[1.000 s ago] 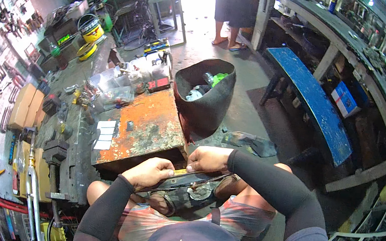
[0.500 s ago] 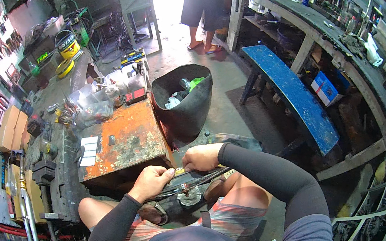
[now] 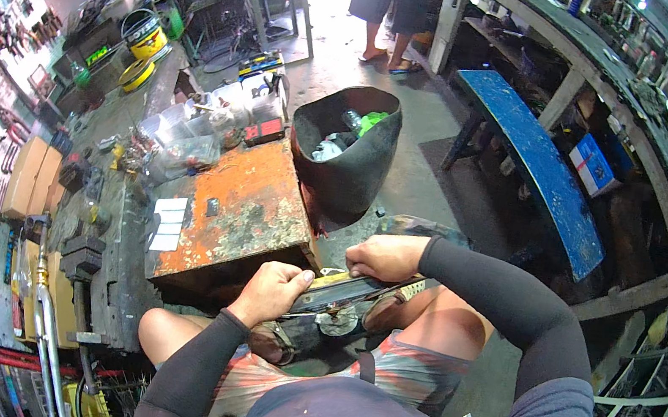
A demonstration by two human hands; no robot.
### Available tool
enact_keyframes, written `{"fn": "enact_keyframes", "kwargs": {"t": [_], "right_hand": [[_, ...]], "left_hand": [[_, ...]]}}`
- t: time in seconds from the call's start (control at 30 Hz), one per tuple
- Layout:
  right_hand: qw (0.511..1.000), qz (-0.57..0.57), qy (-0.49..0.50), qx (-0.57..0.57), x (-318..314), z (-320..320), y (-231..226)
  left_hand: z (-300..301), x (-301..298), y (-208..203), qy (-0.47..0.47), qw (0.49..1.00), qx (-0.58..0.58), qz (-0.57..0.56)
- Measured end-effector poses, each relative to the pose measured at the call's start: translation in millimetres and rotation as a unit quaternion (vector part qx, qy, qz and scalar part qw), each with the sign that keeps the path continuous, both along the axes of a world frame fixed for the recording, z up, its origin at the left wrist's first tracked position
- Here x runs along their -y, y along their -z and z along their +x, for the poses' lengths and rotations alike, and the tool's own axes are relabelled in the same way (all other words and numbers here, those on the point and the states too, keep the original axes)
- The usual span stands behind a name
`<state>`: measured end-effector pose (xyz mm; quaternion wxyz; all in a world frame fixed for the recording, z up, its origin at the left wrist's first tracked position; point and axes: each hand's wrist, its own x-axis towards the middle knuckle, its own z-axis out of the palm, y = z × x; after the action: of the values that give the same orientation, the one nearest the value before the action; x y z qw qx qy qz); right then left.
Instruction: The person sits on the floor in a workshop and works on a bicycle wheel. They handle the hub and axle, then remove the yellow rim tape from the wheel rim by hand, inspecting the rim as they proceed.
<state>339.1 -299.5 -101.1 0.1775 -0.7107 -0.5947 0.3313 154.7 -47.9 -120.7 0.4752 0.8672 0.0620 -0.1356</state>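
Note:
A long dark bar-shaped part (image 3: 335,294) lies across the space between my knees, its exact kind hard to make out. My left hand (image 3: 271,292) grips its left end, the thumb laid along the top edge. At the other end my right hand (image 3: 385,258) is closed on it, knuckles up. Just beyond the bar a yellow piece (image 3: 331,276) shows between the hands. Below it is a pale round metal disc (image 3: 338,322). My fingers partly hide both ends of the bar.
An orange, paint-worn cabinet (image 3: 240,208) stands at front left, holding clear plastic boxes (image 3: 188,150). Beyond my hands is a black rubber bin (image 3: 346,180) with bottles inside. A blue bench (image 3: 528,163) stands right. Another person (image 3: 393,3) stands near the bright doorway.
The bar has turned so that its flat dark face shows more plainly; both hands keep their grip. The whole view has shifted, so the surroundings sit farther right in it.

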Motion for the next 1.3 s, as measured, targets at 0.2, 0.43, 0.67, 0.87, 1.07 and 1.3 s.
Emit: {"fn": "enact_keyframes", "kwargs": {"t": [0.2, 0.43, 0.67, 0.87, 1.07, 1.3], "right_hand": [[0.992, -0.030, -0.003, -0.122, 28, 11, 9], [0.995, -0.066, 0.006, -0.070, 17, 2, -2], [0.992, -0.080, -0.089, -0.037, -37, -4, 52], [0.943, -0.122, 0.050, -0.306, -30, 10, 50], [0.927, -0.096, 0.073, -0.355, 39, 21, 59], [0.955, -0.093, 0.157, -0.232, 57, 27, 79]], "left_hand": [[-13, 5, -3, -0.011, 0.998, 0.030, -0.053], [-22, -9, -3, -0.027, 0.999, 0.024, -0.040], [-33, -26, -6, -0.025, 0.998, 0.043, -0.033], [-48, -72, 11, -0.101, 0.992, 0.027, -0.072], [-38, -77, 12, -0.112, 0.992, 0.049, -0.039], [-20, -62, 24, -0.077, 0.989, 0.118, -0.037]]}}
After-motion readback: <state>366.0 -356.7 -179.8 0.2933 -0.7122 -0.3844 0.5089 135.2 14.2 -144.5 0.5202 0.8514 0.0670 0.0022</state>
